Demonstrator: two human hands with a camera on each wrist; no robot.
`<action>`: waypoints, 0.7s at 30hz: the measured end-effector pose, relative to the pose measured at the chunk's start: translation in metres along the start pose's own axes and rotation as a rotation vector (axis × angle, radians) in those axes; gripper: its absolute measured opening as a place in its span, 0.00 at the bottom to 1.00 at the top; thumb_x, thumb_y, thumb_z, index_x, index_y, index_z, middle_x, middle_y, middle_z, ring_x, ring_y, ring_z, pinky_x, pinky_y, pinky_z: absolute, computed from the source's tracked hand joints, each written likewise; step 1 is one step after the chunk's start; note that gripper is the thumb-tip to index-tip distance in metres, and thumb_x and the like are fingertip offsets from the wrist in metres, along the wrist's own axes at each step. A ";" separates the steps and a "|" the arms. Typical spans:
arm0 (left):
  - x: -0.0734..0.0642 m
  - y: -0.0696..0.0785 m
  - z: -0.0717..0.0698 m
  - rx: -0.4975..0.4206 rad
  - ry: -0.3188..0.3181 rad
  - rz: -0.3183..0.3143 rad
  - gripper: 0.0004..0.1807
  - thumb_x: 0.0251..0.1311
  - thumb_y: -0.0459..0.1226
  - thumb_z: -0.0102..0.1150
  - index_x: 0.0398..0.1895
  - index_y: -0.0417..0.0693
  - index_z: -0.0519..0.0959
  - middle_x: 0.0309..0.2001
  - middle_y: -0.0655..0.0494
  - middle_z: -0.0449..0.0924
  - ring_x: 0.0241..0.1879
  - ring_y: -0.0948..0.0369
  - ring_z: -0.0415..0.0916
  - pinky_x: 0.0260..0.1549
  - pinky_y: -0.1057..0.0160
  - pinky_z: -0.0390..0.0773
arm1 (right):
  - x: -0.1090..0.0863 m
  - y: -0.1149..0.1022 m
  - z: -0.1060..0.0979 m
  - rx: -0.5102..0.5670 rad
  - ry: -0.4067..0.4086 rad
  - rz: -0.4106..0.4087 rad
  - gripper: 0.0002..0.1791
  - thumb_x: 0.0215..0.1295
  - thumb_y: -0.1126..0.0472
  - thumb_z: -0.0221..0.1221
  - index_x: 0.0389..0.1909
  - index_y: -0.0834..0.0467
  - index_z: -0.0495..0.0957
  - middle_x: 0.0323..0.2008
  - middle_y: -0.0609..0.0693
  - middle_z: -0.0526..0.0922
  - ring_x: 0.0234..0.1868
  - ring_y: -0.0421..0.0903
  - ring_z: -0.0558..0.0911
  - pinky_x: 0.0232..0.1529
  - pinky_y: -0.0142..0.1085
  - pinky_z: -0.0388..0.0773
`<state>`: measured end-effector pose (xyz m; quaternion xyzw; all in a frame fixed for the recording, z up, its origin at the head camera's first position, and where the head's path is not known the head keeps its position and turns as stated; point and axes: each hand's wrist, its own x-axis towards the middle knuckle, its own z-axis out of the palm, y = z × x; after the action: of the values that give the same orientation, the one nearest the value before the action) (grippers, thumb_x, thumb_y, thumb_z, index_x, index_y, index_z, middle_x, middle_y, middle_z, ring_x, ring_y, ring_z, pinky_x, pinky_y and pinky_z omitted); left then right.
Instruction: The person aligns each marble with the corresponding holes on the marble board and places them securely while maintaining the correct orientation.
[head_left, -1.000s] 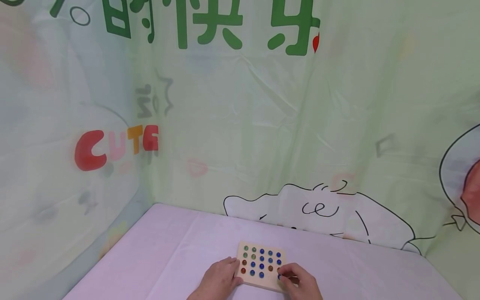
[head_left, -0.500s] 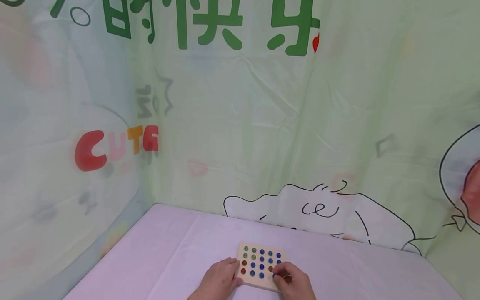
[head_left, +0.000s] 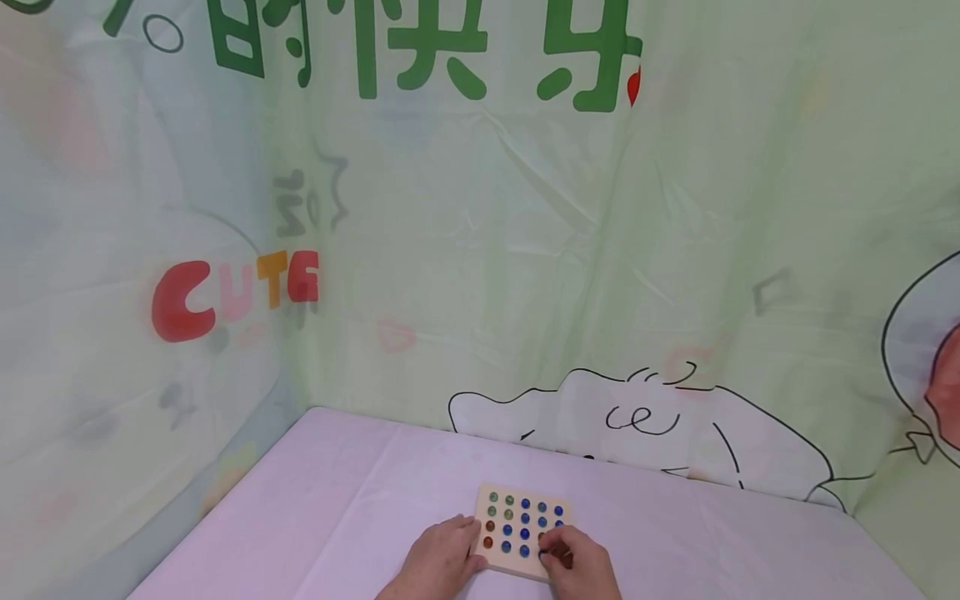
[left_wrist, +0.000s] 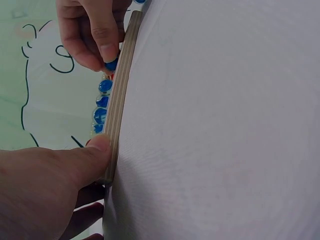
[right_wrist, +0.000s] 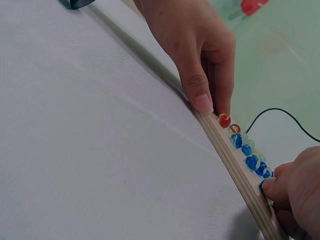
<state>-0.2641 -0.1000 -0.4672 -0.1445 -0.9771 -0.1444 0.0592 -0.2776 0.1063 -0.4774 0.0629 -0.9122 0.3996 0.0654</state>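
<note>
A pale wooden board (head_left: 513, 563) lies on the table, carrying rows of glass marbles: green at the back left, blue (head_left: 525, 534) across the middle and right, red-brown (head_left: 488, 542) at the front left. My left hand (head_left: 441, 557) grips the board's near left corner, thumb on its front edge in the left wrist view. Over the front row, toward the right, my right hand (head_left: 583, 567) pinches a blue marble (left_wrist: 112, 64) between thumb and fingers, low against the board. Whether that marble sits in a hollow I cannot tell. The right hand hides the board's front right corner.
A pale pinkish cloth covers the table (head_left: 360, 500). Printed curtains (head_left: 450, 250) hang behind it and along the left side. At the top left of the right wrist view is a dark, cropped object (right_wrist: 80, 3).
My right hand has shifted left along the front row, from the rightmost column to about the fourth, with the blue marble at its fingertips. The left hand and board stay in place.
</note>
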 end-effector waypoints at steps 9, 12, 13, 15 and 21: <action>0.000 0.000 0.000 -0.013 -0.008 -0.011 0.27 0.58 0.51 0.66 0.57 0.48 0.79 0.56 0.54 0.83 0.58 0.58 0.79 0.55 0.57 0.82 | 0.000 0.001 -0.002 0.002 -0.036 0.024 0.11 0.57 0.73 0.65 0.38 0.57 0.80 0.33 0.45 0.81 0.33 0.41 0.75 0.31 0.31 0.74; 0.000 0.000 0.000 -0.019 -0.013 -0.018 0.27 0.58 0.51 0.66 0.58 0.47 0.79 0.56 0.54 0.82 0.58 0.57 0.79 0.56 0.56 0.81 | 0.000 0.001 -0.004 0.027 -0.045 0.048 0.12 0.57 0.74 0.64 0.39 0.57 0.80 0.34 0.46 0.81 0.35 0.42 0.76 0.33 0.32 0.76; 0.001 0.000 0.000 -0.020 -0.014 -0.020 0.27 0.58 0.51 0.66 0.58 0.47 0.79 0.57 0.54 0.82 0.58 0.57 0.79 0.56 0.56 0.81 | 0.000 0.000 -0.004 0.035 -0.042 0.054 0.12 0.57 0.74 0.64 0.39 0.57 0.80 0.35 0.46 0.82 0.35 0.42 0.76 0.33 0.32 0.76; 0.001 0.000 0.000 -0.025 -0.020 -0.026 0.27 0.58 0.51 0.66 0.58 0.47 0.79 0.57 0.54 0.82 0.58 0.57 0.79 0.56 0.56 0.81 | -0.001 0.000 -0.006 0.053 -0.036 0.065 0.11 0.58 0.74 0.63 0.39 0.57 0.80 0.36 0.46 0.82 0.36 0.42 0.77 0.35 0.32 0.77; 0.001 0.001 0.000 -0.033 -0.024 -0.031 0.27 0.59 0.51 0.66 0.58 0.47 0.78 0.57 0.54 0.82 0.58 0.58 0.79 0.56 0.56 0.81 | -0.004 -0.002 -0.015 0.086 -0.019 0.096 0.09 0.60 0.72 0.60 0.39 0.58 0.80 0.37 0.47 0.83 0.39 0.43 0.78 0.39 0.34 0.78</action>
<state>-0.2652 -0.0987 -0.4668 -0.1317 -0.9774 -0.1596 0.0430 -0.2728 0.1165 -0.4668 0.0259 -0.8966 0.4407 0.0348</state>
